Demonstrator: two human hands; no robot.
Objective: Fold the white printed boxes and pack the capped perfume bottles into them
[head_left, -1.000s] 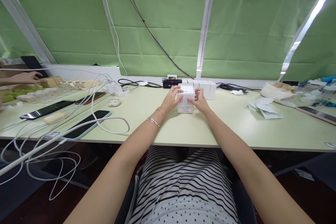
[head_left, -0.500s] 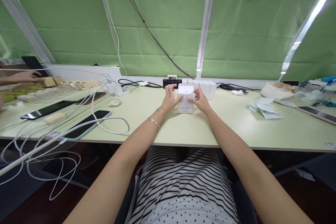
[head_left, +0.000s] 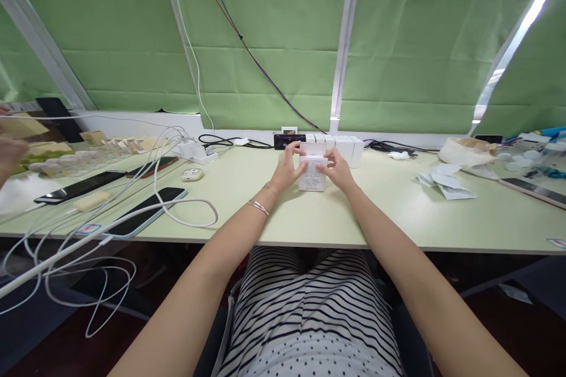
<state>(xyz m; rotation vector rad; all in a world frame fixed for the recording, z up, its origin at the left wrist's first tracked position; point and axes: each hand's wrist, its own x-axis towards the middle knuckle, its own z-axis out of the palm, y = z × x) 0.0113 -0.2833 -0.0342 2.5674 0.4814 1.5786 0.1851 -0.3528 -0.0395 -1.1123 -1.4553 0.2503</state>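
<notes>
A small white box [head_left: 313,178] with lines of fine print on its front stands upright on the pale table, its top flap raised at the back. My left hand [head_left: 286,169] grips its left side, the thumb on the front and the fingers up by the flap. On the other side, my right hand [head_left: 338,168] holds the right edge with thumb and fingers. What is inside the box cannot be seen. Just behind it stands a row of white boxes [head_left: 349,150], next to a dark device with a display [head_left: 289,141].
Phones [head_left: 148,212], looped white cables [head_left: 201,224] and an earbud case [head_left: 192,174] lie at left. A co-worker's hand [head_left: 11,153] is beyond them, near yellow boxes [head_left: 92,138]. At right are white paper packets [head_left: 446,181], a cloth bag [head_left: 466,153] and another phone [head_left: 535,191].
My left fingers have come in from above and now touch the raised flap. The box stays in place. At far left, the co-worker's hand has drawn back and a yellow box is lifted there.
</notes>
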